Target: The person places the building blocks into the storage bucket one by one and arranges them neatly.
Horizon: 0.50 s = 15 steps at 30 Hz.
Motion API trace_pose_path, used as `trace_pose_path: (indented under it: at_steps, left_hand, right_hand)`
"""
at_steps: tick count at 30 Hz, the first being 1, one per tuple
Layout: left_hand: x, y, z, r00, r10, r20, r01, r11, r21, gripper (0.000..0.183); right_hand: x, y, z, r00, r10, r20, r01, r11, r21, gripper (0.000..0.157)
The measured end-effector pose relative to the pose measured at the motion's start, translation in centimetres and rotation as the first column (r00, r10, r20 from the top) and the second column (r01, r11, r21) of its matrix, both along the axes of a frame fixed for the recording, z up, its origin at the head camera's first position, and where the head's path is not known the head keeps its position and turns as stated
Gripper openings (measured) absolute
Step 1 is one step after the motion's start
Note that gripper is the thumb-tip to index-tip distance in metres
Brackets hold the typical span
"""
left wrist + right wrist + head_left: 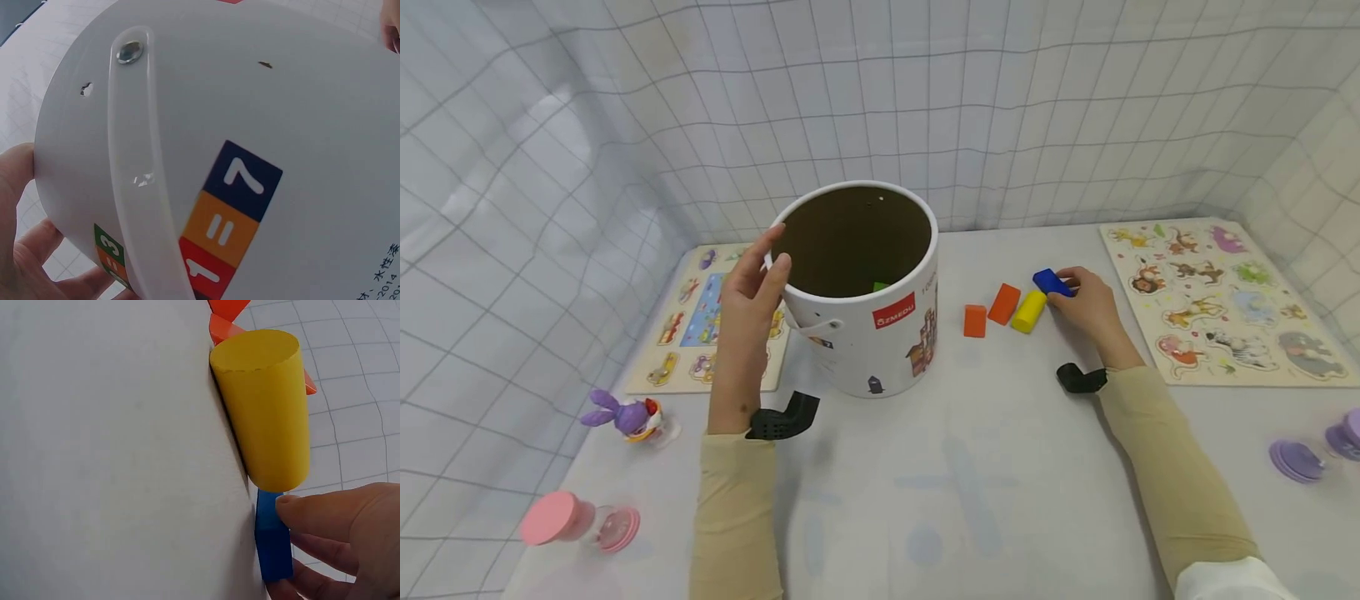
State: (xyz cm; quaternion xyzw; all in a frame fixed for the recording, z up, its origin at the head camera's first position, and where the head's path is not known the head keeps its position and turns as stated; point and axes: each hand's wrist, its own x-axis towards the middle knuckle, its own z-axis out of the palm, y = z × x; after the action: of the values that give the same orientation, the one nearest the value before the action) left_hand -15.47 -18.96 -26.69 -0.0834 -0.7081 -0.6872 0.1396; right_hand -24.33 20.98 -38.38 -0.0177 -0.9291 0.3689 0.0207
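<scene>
A white bucket (850,350) with printed pictures and a red label stands upright on the table. My left hand (752,287) holds it at the left rim, thumb and index finger over the edge; in the left wrist view other fingers (40,247) reach around its side. A bit of a green block (880,286) shows inside. To the right, my right hand (1088,304) pinches a blue block (1051,282) between thumb and fingers, close to the table. Beside it lies a yellow cylinder (265,412), then two orange blocks (1003,303).
Animal puzzle board (1232,308) lies at the right, another puzzle board (688,325) behind the left arm. A purple bunny toy (625,417) and a pink toy (576,521) are at the left edge, a purple toy (1300,460) at the right. A grid-patterned sheet (895,108) surrounds the table.
</scene>
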Motion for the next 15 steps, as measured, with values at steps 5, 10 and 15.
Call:
trace_pose_path:
  at_steps: [5,10,15]
  left_hand:
    - [0.0,0.1,0.0,1.000,0.006,-0.026,-0.006,1.000,0.016,0.044]
    - [0.0,0.2,0.0,1.000,0.004,-0.024,-0.004,1.000,0.009,0.044]
    - [0.1,0.1,0.0,1.000,0.014,-0.003,-0.014,1.000,-0.003,0.045]
  right_hand:
    - [-0.6,0.0,-0.2,1.000,-0.023,-0.020,0.023,0.999,0.037,0.044]
    - [-0.4,0.5,-0.8,0.995,-0.096,-0.025,0.097,0.995,0.028,0.044]
    - [0.0,1.0,-0.9,0.987,-0.148,0.061,0.156,0.978,-0.139,0.049]
